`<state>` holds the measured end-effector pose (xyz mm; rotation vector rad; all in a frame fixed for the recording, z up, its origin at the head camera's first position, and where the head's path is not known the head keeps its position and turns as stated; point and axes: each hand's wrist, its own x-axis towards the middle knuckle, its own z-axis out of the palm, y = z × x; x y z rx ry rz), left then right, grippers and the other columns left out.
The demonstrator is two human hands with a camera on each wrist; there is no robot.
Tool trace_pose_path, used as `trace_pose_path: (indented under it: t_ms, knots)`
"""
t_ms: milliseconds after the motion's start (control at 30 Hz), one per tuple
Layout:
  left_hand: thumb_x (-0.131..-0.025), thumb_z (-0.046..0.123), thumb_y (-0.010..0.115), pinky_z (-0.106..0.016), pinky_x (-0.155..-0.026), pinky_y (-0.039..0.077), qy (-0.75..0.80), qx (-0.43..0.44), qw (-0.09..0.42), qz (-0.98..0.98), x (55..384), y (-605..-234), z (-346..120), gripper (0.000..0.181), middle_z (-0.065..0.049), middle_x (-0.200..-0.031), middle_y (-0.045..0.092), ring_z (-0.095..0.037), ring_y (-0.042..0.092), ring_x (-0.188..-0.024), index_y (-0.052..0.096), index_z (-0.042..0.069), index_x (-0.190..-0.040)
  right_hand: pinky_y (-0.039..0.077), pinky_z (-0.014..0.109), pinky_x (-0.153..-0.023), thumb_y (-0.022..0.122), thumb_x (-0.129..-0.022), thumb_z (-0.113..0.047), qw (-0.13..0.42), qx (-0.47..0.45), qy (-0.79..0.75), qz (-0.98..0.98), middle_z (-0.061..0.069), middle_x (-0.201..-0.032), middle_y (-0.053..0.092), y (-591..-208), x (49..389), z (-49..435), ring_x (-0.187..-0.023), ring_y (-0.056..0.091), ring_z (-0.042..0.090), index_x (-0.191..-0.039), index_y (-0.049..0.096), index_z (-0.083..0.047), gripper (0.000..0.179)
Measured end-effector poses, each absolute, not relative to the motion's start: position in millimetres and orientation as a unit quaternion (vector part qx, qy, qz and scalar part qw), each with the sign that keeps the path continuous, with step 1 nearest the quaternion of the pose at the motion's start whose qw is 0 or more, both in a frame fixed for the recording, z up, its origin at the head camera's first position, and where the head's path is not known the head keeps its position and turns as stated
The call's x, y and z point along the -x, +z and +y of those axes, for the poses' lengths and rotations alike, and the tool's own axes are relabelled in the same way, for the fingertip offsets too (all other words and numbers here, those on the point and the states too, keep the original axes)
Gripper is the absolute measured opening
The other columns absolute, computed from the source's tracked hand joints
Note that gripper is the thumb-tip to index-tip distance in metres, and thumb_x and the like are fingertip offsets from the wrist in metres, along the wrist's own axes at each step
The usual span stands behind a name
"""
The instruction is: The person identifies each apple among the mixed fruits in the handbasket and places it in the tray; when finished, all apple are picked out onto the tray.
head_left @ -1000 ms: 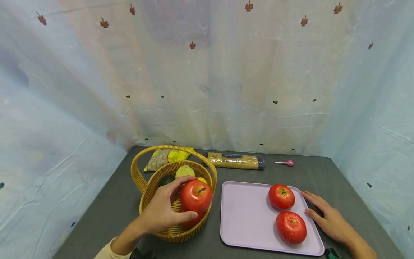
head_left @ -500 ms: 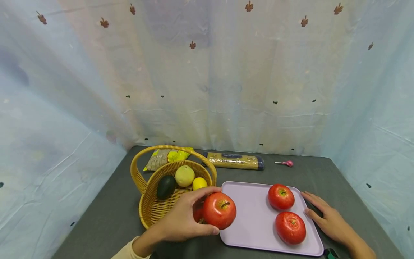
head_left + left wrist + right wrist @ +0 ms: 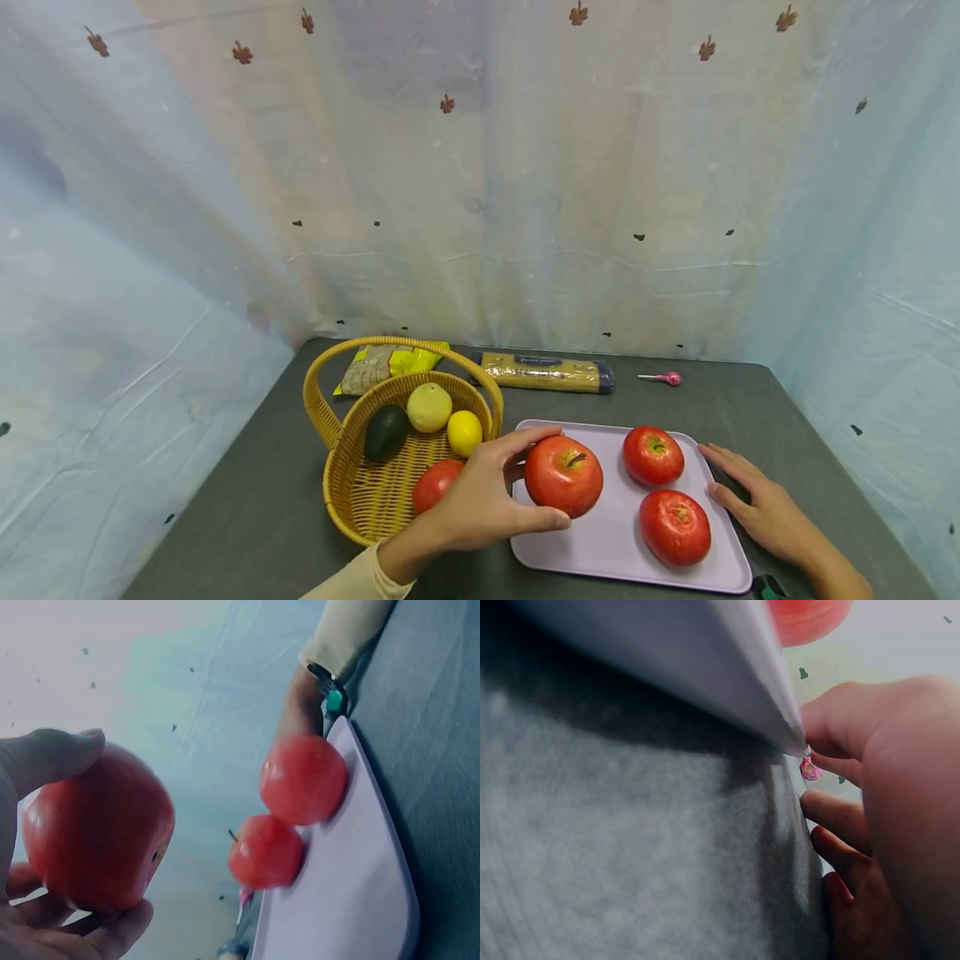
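My left hand point(image 3: 491, 492) grips a red apple point(image 3: 564, 477) between thumb and fingers, over the left part of the lilac tray point(image 3: 577, 554). In the left wrist view the thumb lies on one side of the held apple point(image 3: 97, 832) and the fingers on the other. Two more red apples, a rear one point(image 3: 652, 456) and a front one point(image 3: 674, 527), sit on the tray's right side. My right hand point(image 3: 772, 512) rests on the table with fingers extended, thumb and index fingertips right at the tray's right rim point(image 3: 780, 697).
Left of the tray stands a yellow wicker basket point(image 3: 333, 492) with a tall handle. Inside are an avocado point(image 3: 386, 433), a pale green round fruit point(image 3: 429, 407), a lemon point(image 3: 464, 432) and a red apple point(image 3: 437, 483). Behind lie a yellow bag point(image 3: 382, 367), packaged spaghetti point(image 3: 543, 372) and a lollipop point(image 3: 663, 378).
My left hand has carried the apple from over the basket rightward to over the tray, bringing the basket's contents into view. My right hand has stayed at the tray's edge.
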<state>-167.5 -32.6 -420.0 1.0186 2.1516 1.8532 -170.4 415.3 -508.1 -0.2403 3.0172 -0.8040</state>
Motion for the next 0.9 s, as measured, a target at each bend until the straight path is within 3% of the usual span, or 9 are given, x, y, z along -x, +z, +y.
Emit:
trace_pose_path:
  t_ms: [200, 600, 900]
  knots:
    - [-0.082, 0.017, 0.097, -0.022, -0.11, 0.055, 0.637, -0.316, 0.068, 0.7, 170, -416, -11, 0.084, 0.003, -0.146, 0.067, -0.01, 0.069, -0.127, 0.058, 0.029, -0.156, 0.041, 0.088, -0.101, 0.068, -0.108, -0.042, 0.013, 0.072, -0.255, 0.964, 0.036, -0.162, 0.046, -507, 172, 417, -0.144, 0.044, 0.065, -0.165, 0.047, -0.006, 0.07]
    - [-0.083, 0.015, 0.096, -0.023, -0.111, 0.054, 0.632, -0.335, 0.009, 0.699, 176, -414, 28, 0.085, 0.0, -0.151, 0.064, -0.008, 0.067, -0.131, 0.056, 0.016, -0.158, 0.041, 0.088, -0.101, 0.066, -0.108, -0.043, 0.015, 0.071, -0.255, 0.964, 0.036, -0.162, 0.045, -507, 172, 418, -0.143, 0.044, 0.065, -0.165, 0.046, -0.006, 0.07]
    - [-0.081, 0.016, 0.098, -0.022, -0.106, 0.057, 0.65, -0.28, -0.024, 0.707, 181, -422, 43, 0.083, -0.003, -0.146, 0.069, -0.007, 0.069, -0.126, 0.06, 0.012, -0.155, 0.04, 0.089, -0.101, 0.067, -0.108, -0.043, 0.017, 0.071, -0.255, 0.964, 0.036, -0.163, 0.045, -507, 172, 416, -0.144, 0.044, 0.065, -0.165, 0.046, -0.006, 0.071]
